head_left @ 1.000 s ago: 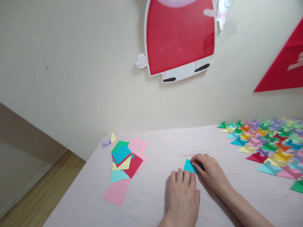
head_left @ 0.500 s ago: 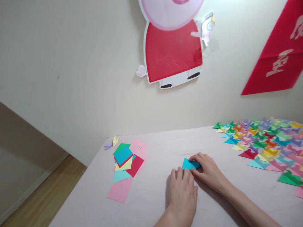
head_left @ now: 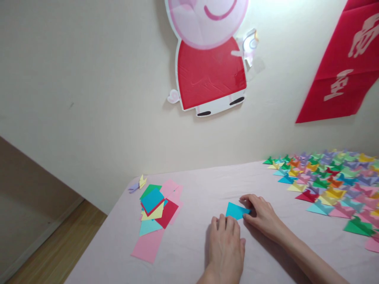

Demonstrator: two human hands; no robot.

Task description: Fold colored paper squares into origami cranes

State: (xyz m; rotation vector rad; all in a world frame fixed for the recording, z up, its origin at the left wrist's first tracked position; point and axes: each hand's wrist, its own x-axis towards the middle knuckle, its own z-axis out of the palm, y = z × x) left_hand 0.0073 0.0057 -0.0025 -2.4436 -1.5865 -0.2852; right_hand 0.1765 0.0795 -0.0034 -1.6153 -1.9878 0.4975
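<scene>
A small piece of bright blue origami paper (head_left: 235, 210), folded to a roughly triangular shape, lies on the pink-covered table. My left hand (head_left: 225, 244) rests palm down at its near edge, fingers bent and close together, with the fingertips holding that edge and covering part of it. From the right, my right hand (head_left: 263, 216) reaches in with thumb and forefinger apart. Its thumb touches the right corner of the paper, while the forefinger arches beyond the far side. The undersides of both hands are hidden.
Loose coloured paper squares (head_left: 152, 200) lie overlapping on the left. Behind them are two small folded pieces, one yellow (head_left: 142, 182), one purple (head_left: 134, 188). Rows of folded paper birds (head_left: 328, 193) fill the right side. The wall (head_left: 118, 98) rises at the back.
My right hand's fingers have lifted off the paper's top and spread from the thumb, uncovering more blue. My left hand stays at the near edge. The whole view has shifted slightly.
</scene>
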